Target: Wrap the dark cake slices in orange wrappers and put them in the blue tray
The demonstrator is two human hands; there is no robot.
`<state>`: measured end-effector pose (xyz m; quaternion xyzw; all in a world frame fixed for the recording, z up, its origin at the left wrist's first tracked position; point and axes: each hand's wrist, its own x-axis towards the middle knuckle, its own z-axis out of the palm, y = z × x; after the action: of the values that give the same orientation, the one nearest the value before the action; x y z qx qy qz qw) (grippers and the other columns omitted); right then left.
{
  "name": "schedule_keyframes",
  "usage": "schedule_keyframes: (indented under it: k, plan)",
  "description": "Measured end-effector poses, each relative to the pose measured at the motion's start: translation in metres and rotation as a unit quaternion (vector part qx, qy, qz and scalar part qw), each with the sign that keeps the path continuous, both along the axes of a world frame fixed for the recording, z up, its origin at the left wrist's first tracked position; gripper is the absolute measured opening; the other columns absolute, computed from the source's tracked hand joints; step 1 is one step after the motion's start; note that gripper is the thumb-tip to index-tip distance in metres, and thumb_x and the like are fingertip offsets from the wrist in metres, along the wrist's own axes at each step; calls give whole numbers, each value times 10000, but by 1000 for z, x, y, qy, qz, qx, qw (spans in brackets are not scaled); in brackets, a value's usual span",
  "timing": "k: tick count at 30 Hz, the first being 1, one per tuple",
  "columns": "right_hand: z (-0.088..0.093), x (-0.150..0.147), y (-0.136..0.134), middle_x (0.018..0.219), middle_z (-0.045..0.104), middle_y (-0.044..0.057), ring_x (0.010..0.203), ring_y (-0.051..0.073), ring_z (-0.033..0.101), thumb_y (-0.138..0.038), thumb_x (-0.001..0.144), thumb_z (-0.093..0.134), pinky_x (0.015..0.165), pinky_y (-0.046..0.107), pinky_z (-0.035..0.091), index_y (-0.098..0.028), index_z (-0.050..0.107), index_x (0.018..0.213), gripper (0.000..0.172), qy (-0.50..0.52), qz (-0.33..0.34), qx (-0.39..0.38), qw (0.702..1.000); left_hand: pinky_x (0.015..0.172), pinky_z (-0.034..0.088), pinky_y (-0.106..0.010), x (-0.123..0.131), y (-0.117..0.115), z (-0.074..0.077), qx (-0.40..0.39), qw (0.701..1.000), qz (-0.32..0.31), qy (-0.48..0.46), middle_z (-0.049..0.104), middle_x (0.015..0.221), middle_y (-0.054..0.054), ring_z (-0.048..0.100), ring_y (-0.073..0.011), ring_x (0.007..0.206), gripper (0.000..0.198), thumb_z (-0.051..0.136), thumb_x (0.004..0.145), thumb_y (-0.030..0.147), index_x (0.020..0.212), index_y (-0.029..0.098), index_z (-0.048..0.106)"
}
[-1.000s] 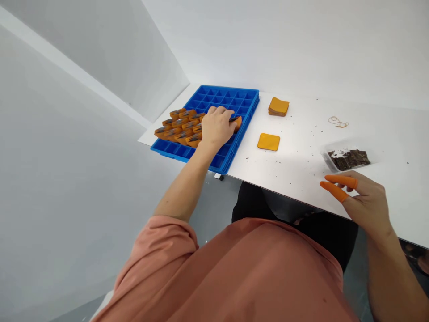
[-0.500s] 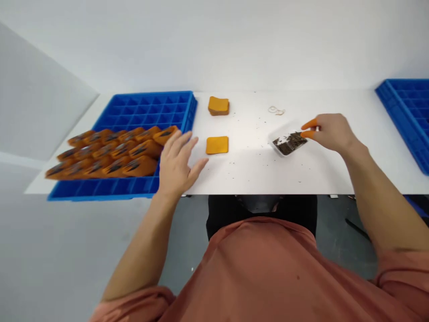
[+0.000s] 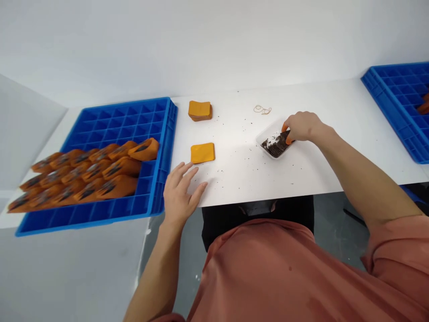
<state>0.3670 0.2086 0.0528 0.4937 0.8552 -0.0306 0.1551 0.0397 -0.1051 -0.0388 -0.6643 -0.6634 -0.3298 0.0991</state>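
The right hand (image 3: 303,125) reaches into a clear tub (image 3: 267,130) of dark flaky strips (image 3: 276,146), which sits midway between the front and back edges of the white surface (image 3: 241,183); its fingers, capped in orange covers (image 3: 288,140), curve down over the strips at the tub's right end, though I cannot tell whether they pinch one; the left hand (image 3: 179,197) is empty, fingers spread, at the surface's front edge, near a single yellow square (image 3: 203,153); crumbs lie scattered about, so the strips are probably brittle, and a light, flat pinch should serve better than a squeeze; lifting one strip straight up, clear of the tub's rim, would likely keep breakage inside; since the left hand is well apart from the tub, the right does best not to drag against its wall; no brand, label or writing can be read on the tub, the yellow square, or the blue compartment tray (image 3: 164,143) overhanging the surface's front edge at left.
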Motion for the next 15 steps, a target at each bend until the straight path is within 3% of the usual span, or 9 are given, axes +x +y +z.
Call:
schedule_keyframes:
  k: [5, 10, 12, 15]
  plan:
    - [9, 10, -1, 1046, 811, 47, 932, 276, 711, -302, 838, 878, 770, 364, 503, -304, 882, 1117, 279, 26, -4, -3, 1000, 1108, 592, -543, -8, 35, 13, -26, 999, 36, -2, 803, 1300, -153, 748, -350, 1233, 356, 713, 1030, 475, 1268, 224, 797]
    - [29, 29, -6, 980, 795, 37, 887, 244, 674, -312, 834, 883, 747, 357, 486, -274, 886, 955, 127, 127, -21, -37, 991, 1172, 549, -573, -34, 88, 25, -178, 984, -19, 23, 797, 1361, -108, 717, -391, 1293, 392, 782, 925, 533, 1210, 273, 851]
    - [36, 38, -15, 919, 767, 37, 814, 205, 625, -314, 830, 912, 711, 350, 457, -252, 884, 927, 118, 211, -55, -40, 975, 1151, 563, -572, -47, 106, 26, -234, 971, -35, 17, 809, 1353, -70, 727, -408, 1282, 359, 814, 863, 539, 1125, 302, 881]
    - [38, 50, -34, 835, 738, 20, 705, 154, 526, -228, 774, 955, 650, 352, 395, -243, 886, 893, 138, 353, -118, -27, 928, 1094, 589, -544, -64, 121, 24, -269, 962, -46, -19, 844, 1261, -39, 764, -404, 1220, 245, 838, 796, 506, 951, 329, 905]
